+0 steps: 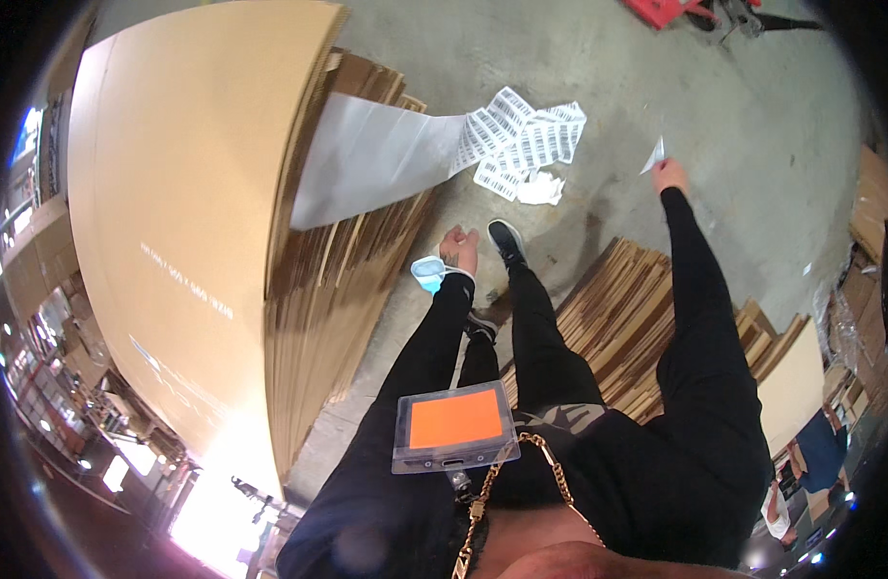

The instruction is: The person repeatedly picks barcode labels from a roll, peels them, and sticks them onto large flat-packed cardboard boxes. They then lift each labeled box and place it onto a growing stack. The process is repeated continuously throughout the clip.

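My right hand [669,177] is stretched far out to the right, its fingers pinched on a small white paper piece [656,155], perhaps a label. My left hand [459,251] is held low in front of me with its fingers curled in; whether anything is in them is too small to tell. A light blue face mask [429,274] hangs from my left wrist. Beyond that hand, folded sheets of barcode labels [523,138] lie on the floor. A wide whitish strip [371,159] runs from them to the cardboard stack on the left.
A tall stack of flat cardboard [183,193] stands at the left. A lower cardboard stack [613,323] is beside my right leg. Red equipment [661,12] sits at the far right. An orange badge [455,420] hangs at my chest. Another person [818,449] is at the right edge.
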`<state>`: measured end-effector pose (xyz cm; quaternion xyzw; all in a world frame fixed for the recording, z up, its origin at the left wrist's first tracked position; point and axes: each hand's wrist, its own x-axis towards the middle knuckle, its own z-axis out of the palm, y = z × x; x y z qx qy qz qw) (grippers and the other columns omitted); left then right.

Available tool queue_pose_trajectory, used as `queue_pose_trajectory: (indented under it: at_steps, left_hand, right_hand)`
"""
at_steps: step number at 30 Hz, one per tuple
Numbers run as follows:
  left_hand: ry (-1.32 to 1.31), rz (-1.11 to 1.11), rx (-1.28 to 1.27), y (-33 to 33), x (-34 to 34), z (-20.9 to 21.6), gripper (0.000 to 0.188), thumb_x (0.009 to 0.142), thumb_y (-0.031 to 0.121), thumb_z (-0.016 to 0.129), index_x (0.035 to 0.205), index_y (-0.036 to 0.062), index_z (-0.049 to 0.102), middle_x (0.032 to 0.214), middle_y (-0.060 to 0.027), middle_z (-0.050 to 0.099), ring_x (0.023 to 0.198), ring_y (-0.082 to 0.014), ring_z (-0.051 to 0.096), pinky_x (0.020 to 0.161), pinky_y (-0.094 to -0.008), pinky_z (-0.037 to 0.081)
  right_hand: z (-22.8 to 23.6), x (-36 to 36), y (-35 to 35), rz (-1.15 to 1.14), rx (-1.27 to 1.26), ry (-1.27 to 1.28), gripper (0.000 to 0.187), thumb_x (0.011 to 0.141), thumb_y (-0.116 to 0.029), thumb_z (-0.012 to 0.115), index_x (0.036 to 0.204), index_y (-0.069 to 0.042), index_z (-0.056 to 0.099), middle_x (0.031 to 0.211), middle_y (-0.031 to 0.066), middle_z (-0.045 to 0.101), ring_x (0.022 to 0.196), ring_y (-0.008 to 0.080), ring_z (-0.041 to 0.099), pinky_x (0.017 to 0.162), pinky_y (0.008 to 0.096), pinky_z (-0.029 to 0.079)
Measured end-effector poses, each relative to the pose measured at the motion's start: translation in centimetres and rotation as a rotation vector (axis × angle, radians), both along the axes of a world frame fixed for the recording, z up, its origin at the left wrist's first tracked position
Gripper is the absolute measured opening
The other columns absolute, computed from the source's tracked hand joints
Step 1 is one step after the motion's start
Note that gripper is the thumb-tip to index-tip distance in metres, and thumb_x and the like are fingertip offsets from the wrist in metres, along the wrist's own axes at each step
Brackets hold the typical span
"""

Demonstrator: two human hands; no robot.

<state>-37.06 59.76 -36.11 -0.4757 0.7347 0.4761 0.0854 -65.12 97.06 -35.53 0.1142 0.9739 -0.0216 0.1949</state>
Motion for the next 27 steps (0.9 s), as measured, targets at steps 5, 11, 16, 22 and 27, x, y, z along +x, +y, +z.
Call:
queue_pose_trajectory:
  at_steps: [5,11,16,22,27]
  left_hand:
    - [0.399,-0.333,-0.065,1.6,1.6,16.6,0.042,0.076,0.015,0.076,0.114,0.007,0.064,0.117,-0.0145,0.059,0.102,-0.029,0.062,0.082,-0.0405,0.051]
    - [0.499,-0.599,-0.576,-0.5,7.0,31.0,0.044,0.068,0.021,0.078,0.108,0.0079,0.063,0.111,-0.0132,0.058,0.105,-0.0326,0.055,0.089,-0.0449,0.043]
    - [0.43,-0.528,-0.831,-2.8,16.5,37.3,0.035,0.065,0.023,0.079,0.093,0.0083,0.065,0.103,-0.0082,0.059,0.1,-0.0278,0.055,0.09,-0.0426,0.04]
    - [0.438,-0.19,-1.035,-4.5,28.8,41.8,0.019,0.067,0.014,0.073,0.084,0.0088,0.067,0.092,-0.0053,0.061,0.092,-0.0252,0.058,0.086,-0.0419,0.042]
    - [0.298,0.188,-1.148,-4.7,40.4,44.7,0.014,0.067,0.007,0.071,0.08,0.011,0.068,0.089,-0.0042,0.062,0.091,-0.0259,0.059,0.083,-0.0433,0.043]
  right_hand:
    - [6.2,11.7,-8.8,0.065,-0.774,-0.141,0.026,0.08,-0.023,0.066,0.088,0.002,0.071,0.077,0.0157,0.071,0.071,0.0242,0.069,0.067,0.0372,0.052]
    - [23.2,23.4,-22.2,0.036,-1.186,-0.537,0.014,0.08,-0.01,0.06,0.075,0.002,0.066,0.071,0.0074,0.067,0.063,0.0136,0.063,0.061,0.0276,0.05]
    - [31.5,31.4,-29.6,-0.012,-1.347,-0.756,0.015,0.081,-0.01,0.057,0.076,0.002,0.064,0.071,0.0072,0.064,0.064,0.0146,0.061,0.062,0.0277,0.049]
    - [37.7,40.9,-36.7,0.318,-1.307,-0.958,0.014,0.084,-0.011,0.057,0.074,-0.004,0.063,0.07,0.0032,0.063,0.061,0.0123,0.058,0.062,0.0251,0.047]
    - [39.8,47.1,-44.1,1.13,-1.016,-1.301,0.024,0.089,-0.025,0.065,0.075,-0.006,0.062,0.07,0.0034,0.065,0.062,0.0117,0.06,0.06,0.0238,0.047]
